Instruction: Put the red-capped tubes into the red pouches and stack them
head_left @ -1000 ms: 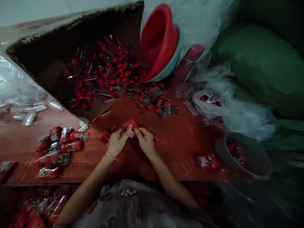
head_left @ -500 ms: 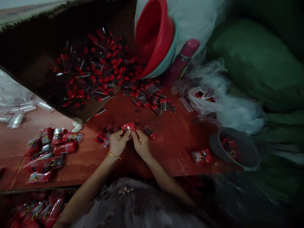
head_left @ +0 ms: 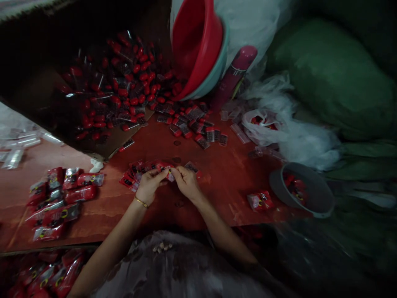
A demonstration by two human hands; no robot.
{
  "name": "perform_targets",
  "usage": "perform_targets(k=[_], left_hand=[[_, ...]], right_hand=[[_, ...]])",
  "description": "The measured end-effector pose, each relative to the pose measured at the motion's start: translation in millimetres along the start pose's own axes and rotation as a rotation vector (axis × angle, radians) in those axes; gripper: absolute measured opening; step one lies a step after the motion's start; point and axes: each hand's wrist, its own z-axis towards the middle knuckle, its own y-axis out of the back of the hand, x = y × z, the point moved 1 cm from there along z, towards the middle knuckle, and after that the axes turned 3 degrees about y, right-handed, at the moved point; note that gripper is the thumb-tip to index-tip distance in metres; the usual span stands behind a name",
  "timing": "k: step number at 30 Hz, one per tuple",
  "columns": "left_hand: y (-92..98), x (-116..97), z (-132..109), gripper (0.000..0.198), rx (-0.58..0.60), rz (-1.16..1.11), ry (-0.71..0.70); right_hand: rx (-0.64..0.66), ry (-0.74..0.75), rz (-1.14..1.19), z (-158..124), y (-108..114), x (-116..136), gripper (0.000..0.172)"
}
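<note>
The small, shiny red printed plastic packet [head_left: 164,167] sits between the two bare hands, just above the tabletop. The left hand [head_left: 149,185], with a thin gold-coloured bracelet [head_left: 141,202] at its wrist, grips it between thumb and fingers. The right hand [head_left: 188,184] pinches its near right end with thumb and fingertips together.

Taking the held packet as the clock's centre, a fanned bunch of red printed packets [head_left: 129,179] lies at nine o'clock, just beside the left hand. A flat clear plastic case with a red cap [head_left: 192,167] lies at three, partly behind the right fingers.

The red tabletop [head_left: 223,182] has its near edge at six, close to the wrists. A broad stretch of it runs from the right hand toward a lone filled red packet [head_left: 260,201] between three and four, near a round grey plastic bucket [head_left: 319,196]. Between eight and nine, a heap of filled red packets [head_left: 58,198] bounds the left side. The large brown cardboard box [head_left: 113,145] has its front corner at ten.
</note>
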Motion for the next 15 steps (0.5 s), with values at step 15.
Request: perform_targets(k=[15], left_hand=[[-4.0, -4.6, 4.7, 0.032, 0.017, -0.131, 0.110]], right_hand=[[0.496, 0.375, -0.438, 15.3, 85.1, -63.3, 0.048]])
